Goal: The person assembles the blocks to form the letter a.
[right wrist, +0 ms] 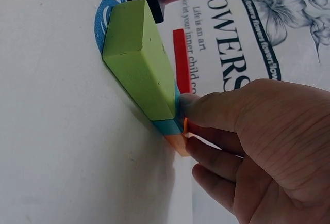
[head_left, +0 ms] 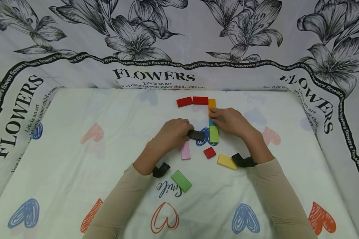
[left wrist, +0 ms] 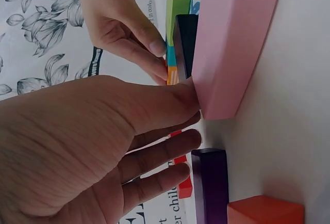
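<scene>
In the head view my left hand [head_left: 175, 132] pinches one end of a black block [head_left: 196, 135] at its fingertips. A pink block [head_left: 185, 150] lies just under that hand, large in the left wrist view. My right hand [head_left: 231, 122] is at a straight row, its fingertips around the orange block [head_left: 211, 103] and its thumb against the blue block [right wrist: 168, 126]. The light green block [head_left: 214, 134] forms the row's near end. Two red blocks [head_left: 200, 100] run leftward from the orange end.
Nearer me lie a small red block [head_left: 209, 152], a yellow block [head_left: 226, 162] beside the right wrist's black strap, and a green block [head_left: 181, 181]. The left wrist view also shows a dark purple block [left wrist: 210, 182] and an orange-red block [left wrist: 265, 212]. A heart-patterned cloth [head_left: 62, 172] covers the surface.
</scene>
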A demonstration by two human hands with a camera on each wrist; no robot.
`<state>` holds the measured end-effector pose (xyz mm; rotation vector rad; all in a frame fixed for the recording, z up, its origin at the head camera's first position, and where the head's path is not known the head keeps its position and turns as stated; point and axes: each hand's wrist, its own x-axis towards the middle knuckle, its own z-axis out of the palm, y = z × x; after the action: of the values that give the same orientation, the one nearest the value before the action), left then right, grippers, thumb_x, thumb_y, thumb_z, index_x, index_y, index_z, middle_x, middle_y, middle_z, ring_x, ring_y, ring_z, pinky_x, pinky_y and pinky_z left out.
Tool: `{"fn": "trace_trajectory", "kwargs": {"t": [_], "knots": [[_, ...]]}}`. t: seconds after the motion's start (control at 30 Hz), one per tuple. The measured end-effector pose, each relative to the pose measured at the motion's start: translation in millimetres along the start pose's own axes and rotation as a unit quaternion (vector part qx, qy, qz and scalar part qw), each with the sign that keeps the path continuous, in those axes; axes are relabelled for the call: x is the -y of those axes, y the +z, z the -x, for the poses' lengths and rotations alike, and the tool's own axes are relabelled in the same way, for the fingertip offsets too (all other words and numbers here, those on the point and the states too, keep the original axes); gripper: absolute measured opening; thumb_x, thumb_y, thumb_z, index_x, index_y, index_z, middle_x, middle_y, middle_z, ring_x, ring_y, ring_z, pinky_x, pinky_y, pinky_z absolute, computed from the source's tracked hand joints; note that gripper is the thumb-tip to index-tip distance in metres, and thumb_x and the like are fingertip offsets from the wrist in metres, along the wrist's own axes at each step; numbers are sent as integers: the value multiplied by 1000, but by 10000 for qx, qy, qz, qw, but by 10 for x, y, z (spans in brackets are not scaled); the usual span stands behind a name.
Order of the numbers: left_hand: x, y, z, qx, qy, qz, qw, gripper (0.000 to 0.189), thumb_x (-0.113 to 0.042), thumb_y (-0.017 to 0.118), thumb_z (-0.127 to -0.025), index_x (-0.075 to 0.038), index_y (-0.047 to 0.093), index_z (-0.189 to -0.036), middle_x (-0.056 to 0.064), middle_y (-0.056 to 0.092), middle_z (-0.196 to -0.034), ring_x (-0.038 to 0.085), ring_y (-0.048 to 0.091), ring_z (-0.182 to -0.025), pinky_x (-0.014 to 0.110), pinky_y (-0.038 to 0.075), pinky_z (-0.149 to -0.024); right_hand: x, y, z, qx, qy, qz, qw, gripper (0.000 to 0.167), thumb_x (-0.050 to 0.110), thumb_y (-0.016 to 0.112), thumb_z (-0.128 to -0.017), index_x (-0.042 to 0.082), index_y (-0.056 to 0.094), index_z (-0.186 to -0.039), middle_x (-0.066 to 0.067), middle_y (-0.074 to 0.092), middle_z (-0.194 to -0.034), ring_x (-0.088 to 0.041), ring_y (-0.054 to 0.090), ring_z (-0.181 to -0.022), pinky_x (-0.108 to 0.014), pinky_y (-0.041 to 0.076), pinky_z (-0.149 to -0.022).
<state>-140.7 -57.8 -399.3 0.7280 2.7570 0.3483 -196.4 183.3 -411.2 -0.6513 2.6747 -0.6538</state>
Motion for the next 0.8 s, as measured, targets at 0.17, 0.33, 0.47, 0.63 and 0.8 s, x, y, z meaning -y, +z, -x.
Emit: {"fn": "trace_trajectory", "kwargs": {"t": [0.17,0.33,0.47,0.63,0.8], "knots": [[20,-10,0,-41,9,180,9998,30,-15,79,-95,-13,78,-126,5,77,-114,22,67,-103,38,57,-99,2,-3,-11,-11,-5,16,10000,40,17,66,-105,10,64,-144,-6,54,-161,-37,50,-151,-56,44,-122],[44,-15,4,-82,-96,280,9995,32,-19,79,-96,-12,77,-127,4,77,-116,21,66,-105,36,58,-99,-16,3,-11,-13,41,-33,10000,41,18,67,-104,10,64,-144,-4,54,-161,-36,50,-151,-56,43,-122],[80,-37,-7,-185,-317,387,9986,35,-20,79,-96,-12,75,-130,6,76,-121,22,66,-111,37,58,-102,-33,-5,3,-48,48,-93,9999,41,18,68,-104,11,64,-144,-3,55,-160,-36,49,-152,-55,44,-122],[123,-72,-40,-245,-421,562,9972,38,-20,79,-96,-12,73,-133,7,74,-127,24,65,-118,39,57,-107,-34,-1,1,-57,8,-96,9999,41,19,68,-104,12,65,-143,-3,56,-160,-35,49,-152,-55,44,-122],[95,-109,-128,-356,-336,511,9975,39,-19,80,-95,-11,73,-133,8,75,-127,24,66,-119,40,57,-108,-49,13,-5,-38,-62,-21,10000,41,19,68,-104,12,64,-144,-4,56,-159,-35,51,-151,-55,45,-121]]}}
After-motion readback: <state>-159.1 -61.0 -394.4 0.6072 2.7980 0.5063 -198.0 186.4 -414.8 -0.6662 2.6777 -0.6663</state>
